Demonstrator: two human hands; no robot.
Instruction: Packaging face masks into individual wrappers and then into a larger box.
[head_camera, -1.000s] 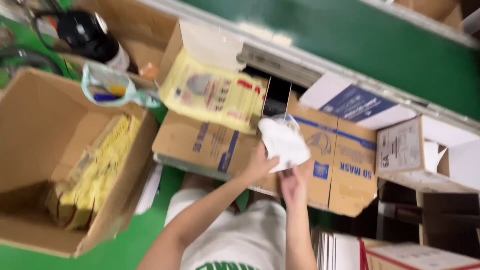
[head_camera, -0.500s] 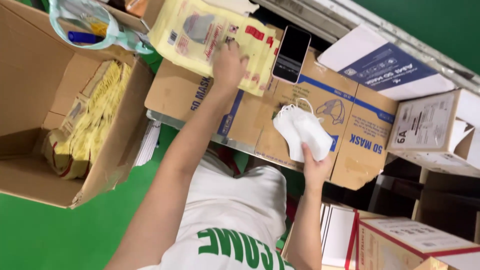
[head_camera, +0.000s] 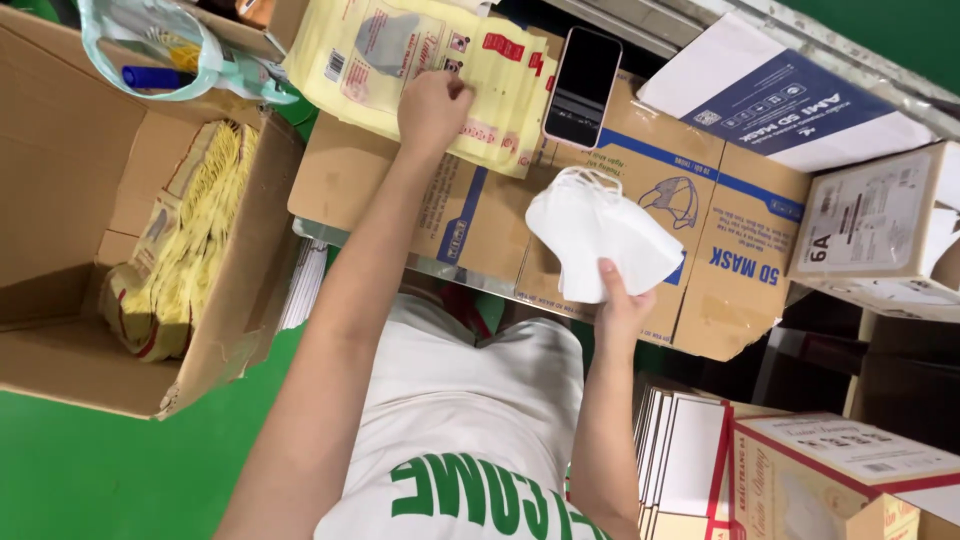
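- A folded white mask (head_camera: 600, 235) is gripped in the right hand (head_camera: 622, 305), above the flattened cardboard box (head_camera: 700, 240).
- The left hand (head_camera: 432, 108) is closed on the stack of yellow pouches (head_camera: 400, 60), just beside a phone (head_camera: 583, 85).
- Judged step: bagging; one pouch must be separated and opened.

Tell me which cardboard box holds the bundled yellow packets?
The open brown box at far left; yellow packets lie stacked inside. The other boxes show none.

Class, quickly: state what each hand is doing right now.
Left hand: closed, fingers on the yellow packets.
Right hand: closed, holding white masks.
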